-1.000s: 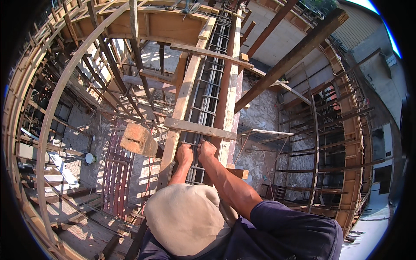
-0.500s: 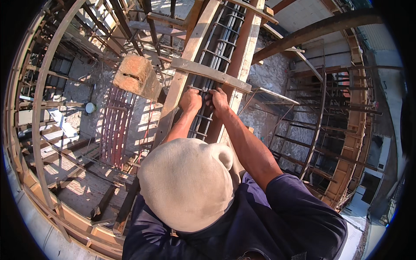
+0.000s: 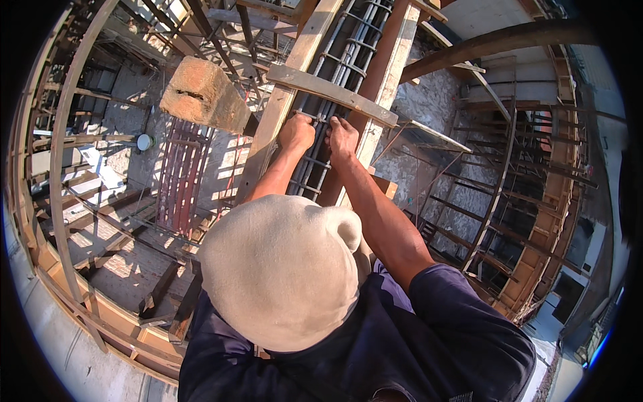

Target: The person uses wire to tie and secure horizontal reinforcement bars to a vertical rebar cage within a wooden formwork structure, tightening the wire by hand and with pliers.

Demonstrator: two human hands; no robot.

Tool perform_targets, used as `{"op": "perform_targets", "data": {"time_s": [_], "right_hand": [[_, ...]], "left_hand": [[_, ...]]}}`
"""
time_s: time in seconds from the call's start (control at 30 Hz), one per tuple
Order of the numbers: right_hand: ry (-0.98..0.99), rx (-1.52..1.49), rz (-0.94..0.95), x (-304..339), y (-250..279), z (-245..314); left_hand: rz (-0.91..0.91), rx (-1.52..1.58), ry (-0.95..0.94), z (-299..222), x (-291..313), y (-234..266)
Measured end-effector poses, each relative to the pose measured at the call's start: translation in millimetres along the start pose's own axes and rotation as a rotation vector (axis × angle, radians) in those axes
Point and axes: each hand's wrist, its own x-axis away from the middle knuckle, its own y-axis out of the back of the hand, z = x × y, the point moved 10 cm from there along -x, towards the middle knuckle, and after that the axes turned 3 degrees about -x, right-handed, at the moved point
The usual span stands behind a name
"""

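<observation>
- Left hand — fingers clenched on the rebar cage, just below the cross plank.
- Right hand — fingers clenched on the same cage, beside the left.
- Cage sits between two form boards.

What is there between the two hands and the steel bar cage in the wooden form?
Nothing visible. Both the left hand and right hand are already on the rebar cage, just below the wooden cross board.
</observation>
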Motion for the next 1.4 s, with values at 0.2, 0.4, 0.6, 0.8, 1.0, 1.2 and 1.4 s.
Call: {"op": "perform_targets", "data": {"time_s": [0.2,0.4,0.6,0.8,1.0,1.2,1.4], "right_hand": [[0.083,-0.144,-0.058,-2,-1,-1],[0.388,0.294,-0.121,-4,6,25],[0.384,0.344,-0.162,-9,11,35],[0.771,0.711,-0.268,15,10,66],[0.446,0.437,-0.075,-3,4,64],[0.323,0.019,0.027,8,14,41],[0.364,0.291,0.083,17,-14,51]], "left_hand": [[-0.037,-0.011,-0.051,1,-1,3],[-0.002,-0.047,-0.148,0,-8,-2],[0.438,0.423,-0.013,4,12,-12],[0.002,-0.093,-0.296,-22,6,12],[-0.070,-0.072,-0.289,-28,5,14],[0.160,-0.122,-0.156,-27,8,19],[0.208,0.078,0.027,-7,-8,30]]}}
